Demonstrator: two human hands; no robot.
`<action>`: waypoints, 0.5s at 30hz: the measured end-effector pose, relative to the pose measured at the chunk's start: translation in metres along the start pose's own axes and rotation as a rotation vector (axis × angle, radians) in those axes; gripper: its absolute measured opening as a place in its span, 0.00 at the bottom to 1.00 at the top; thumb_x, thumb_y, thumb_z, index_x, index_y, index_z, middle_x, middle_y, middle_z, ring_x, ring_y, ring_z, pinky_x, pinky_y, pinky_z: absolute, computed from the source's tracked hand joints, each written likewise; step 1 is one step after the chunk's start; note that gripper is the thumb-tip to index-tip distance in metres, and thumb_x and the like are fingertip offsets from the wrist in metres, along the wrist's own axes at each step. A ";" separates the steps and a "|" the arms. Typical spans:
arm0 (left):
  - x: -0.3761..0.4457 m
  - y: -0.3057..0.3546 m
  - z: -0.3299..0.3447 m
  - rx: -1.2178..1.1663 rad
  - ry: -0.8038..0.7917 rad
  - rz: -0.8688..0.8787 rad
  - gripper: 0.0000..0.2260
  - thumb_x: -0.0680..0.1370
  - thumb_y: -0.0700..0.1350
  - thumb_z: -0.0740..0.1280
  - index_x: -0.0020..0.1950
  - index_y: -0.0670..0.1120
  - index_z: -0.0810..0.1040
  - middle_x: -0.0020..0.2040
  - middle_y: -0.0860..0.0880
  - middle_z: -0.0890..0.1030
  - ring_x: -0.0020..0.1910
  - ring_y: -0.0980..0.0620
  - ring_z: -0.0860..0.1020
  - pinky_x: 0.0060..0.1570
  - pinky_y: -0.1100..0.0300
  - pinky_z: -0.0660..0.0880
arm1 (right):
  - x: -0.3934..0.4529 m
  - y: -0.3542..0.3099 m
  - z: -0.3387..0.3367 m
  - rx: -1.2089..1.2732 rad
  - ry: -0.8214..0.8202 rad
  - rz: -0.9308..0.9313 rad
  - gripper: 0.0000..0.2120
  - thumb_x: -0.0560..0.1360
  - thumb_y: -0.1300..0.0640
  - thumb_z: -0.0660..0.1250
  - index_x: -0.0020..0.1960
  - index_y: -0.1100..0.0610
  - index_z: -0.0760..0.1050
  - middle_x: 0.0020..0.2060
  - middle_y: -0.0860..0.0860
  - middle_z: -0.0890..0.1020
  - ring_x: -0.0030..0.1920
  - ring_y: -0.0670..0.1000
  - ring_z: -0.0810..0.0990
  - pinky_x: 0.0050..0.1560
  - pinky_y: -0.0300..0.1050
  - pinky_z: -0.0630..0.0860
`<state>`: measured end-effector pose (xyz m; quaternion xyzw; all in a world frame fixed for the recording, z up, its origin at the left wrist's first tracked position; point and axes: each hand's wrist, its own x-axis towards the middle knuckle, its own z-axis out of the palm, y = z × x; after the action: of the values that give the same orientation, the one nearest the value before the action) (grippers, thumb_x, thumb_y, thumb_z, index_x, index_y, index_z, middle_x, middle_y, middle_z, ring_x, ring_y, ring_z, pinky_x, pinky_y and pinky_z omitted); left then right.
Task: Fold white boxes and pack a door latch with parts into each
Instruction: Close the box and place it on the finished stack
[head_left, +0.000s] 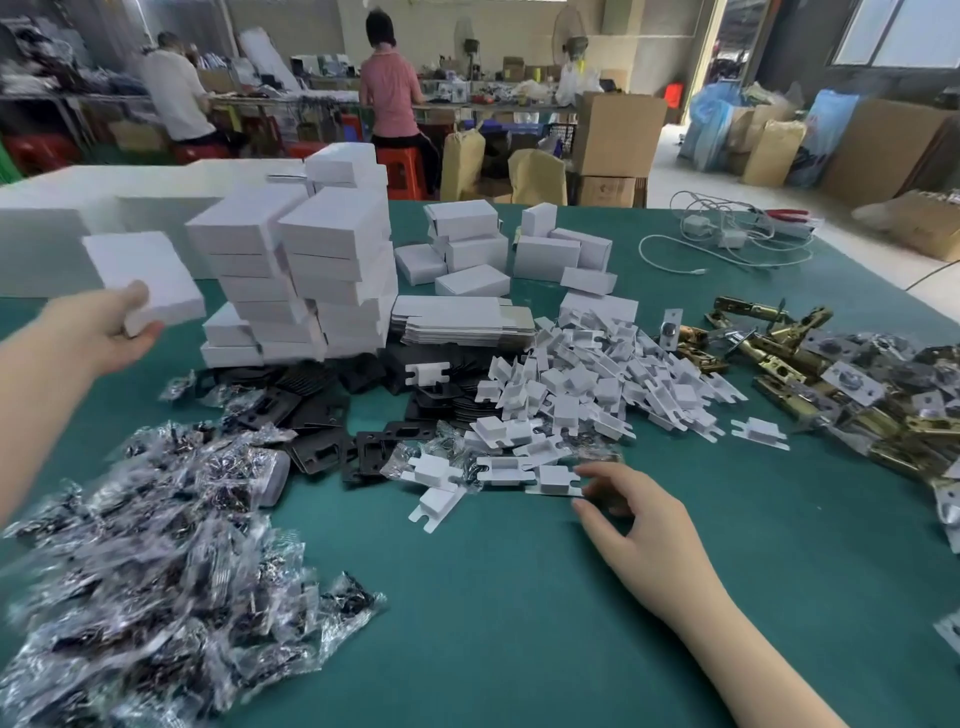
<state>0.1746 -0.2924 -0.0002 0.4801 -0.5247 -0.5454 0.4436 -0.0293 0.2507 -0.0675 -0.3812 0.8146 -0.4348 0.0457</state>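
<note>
My left hand (106, 325) holds a closed white box (148, 278) out to the left, above the green table (493, 597), beside the tall stack of closed white boxes (311, 270). My right hand (631, 506) rests low on the table with fingers spread, its fingertips at the near edge of the pile of white cardboard inserts (576, 395). Flat unfolded boxes (462, 319) lie stacked in the middle. Brass door latches (810, 364) lie heaped at the right. Black plates (332, 415) and clear bags of small parts (156, 561) cover the left foreground.
More folded white boxes (498, 249) stand at the back centre. White cables and chargers (727, 239) and red pliers (787, 213) lie at the far right corner. Two people sit at a bench behind, among cardboard cartons (618, 135).
</note>
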 end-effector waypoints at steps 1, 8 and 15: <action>0.009 0.008 0.000 -0.027 -0.026 -0.060 0.18 0.80 0.48 0.68 0.67 0.47 0.70 0.69 0.47 0.71 0.65 0.50 0.72 0.29 0.68 0.79 | 0.000 0.000 0.000 -0.006 0.004 0.000 0.15 0.75 0.56 0.70 0.53 0.37 0.74 0.44 0.38 0.81 0.50 0.38 0.78 0.50 0.26 0.70; 0.006 0.015 0.027 -0.032 -0.076 -0.121 0.04 0.80 0.45 0.67 0.51 0.47 0.74 0.58 0.48 0.75 0.60 0.52 0.73 0.26 0.70 0.76 | 0.000 0.000 0.002 -0.001 0.044 0.000 0.14 0.75 0.59 0.71 0.50 0.39 0.77 0.44 0.36 0.80 0.51 0.41 0.79 0.49 0.29 0.72; 0.002 -0.006 0.039 0.049 -0.112 -0.094 0.19 0.79 0.40 0.68 0.69 0.37 0.70 0.70 0.41 0.72 0.58 0.52 0.75 0.48 0.67 0.78 | 0.000 -0.003 0.002 -0.005 0.059 0.010 0.12 0.75 0.58 0.70 0.49 0.41 0.78 0.48 0.34 0.79 0.48 0.41 0.79 0.46 0.31 0.73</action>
<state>0.1361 -0.2885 -0.0063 0.4837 -0.5386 -0.5786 0.3757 -0.0264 0.2485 -0.0666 -0.3644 0.8184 -0.4438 0.0230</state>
